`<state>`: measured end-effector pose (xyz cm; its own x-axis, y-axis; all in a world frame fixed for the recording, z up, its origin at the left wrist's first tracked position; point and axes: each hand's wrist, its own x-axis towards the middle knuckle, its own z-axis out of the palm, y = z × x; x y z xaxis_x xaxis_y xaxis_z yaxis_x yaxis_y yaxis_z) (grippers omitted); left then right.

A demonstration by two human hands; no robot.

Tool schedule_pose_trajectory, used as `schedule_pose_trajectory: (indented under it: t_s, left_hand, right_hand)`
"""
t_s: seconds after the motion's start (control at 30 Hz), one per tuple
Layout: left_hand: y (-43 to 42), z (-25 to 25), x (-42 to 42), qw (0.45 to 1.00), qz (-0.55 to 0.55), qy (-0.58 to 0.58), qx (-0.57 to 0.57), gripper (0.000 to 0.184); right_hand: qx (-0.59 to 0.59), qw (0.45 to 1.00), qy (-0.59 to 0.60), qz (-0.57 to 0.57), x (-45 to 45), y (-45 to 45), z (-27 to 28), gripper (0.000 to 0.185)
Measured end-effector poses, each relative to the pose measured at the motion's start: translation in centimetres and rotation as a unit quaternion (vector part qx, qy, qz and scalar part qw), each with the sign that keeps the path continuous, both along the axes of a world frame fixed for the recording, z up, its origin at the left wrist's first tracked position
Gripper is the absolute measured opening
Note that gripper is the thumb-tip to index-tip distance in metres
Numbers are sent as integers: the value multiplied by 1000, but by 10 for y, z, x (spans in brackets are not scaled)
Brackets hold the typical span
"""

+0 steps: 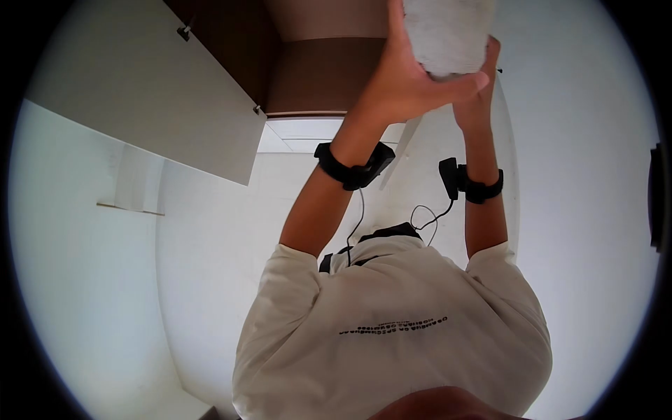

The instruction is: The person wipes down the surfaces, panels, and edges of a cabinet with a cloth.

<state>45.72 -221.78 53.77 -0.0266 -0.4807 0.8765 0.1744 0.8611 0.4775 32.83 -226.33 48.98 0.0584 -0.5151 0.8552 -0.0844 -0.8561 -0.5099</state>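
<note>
So it's a pale, whitish room, with a cabinet [318,77] hanging open between 11 and 12 o'clock, brown on the inside. Its light door [154,91] swings out toward 10 o'clock, with a couple of dark hinges on the edge. The white block [451,35] is up at 1 o'clock, partly cut off by the top of the view, so I can't see the whole thing. The left hand [409,87] is grasping it, fingers up along its left side and thumb stretched across the lower end. The right hand [476,105] is up against the block's right side, but most of those fingers are hidden, so I can't tell how they're gripping. Both wrists have black straps with little boxes and thin cables. Beige T-shirt [392,364] with small dark print fills 6 o'clock.
</note>
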Motion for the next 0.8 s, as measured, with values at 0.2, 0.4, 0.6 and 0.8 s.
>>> schedule_pose_trajectory:
  t_s: [0.2,0.4,0.6,0.8]
  left_hand:
    - [-2,-103,9,959,5,-44,279,110]
    - [19,-230,17,922,18,-63,381,93]
    - [55,-337,27,847,57,-77,523,91]
    - [64,-413,36,827,92,-119,542,78]
  right_hand:
    - [105,993,15,49,4,12,-89,35]
    - [246,965,38,86,6,32,-204,22]
    - [337,918,192,77,1,39,-314,41]
    - [506,828,151,190,2,63,-372,70]
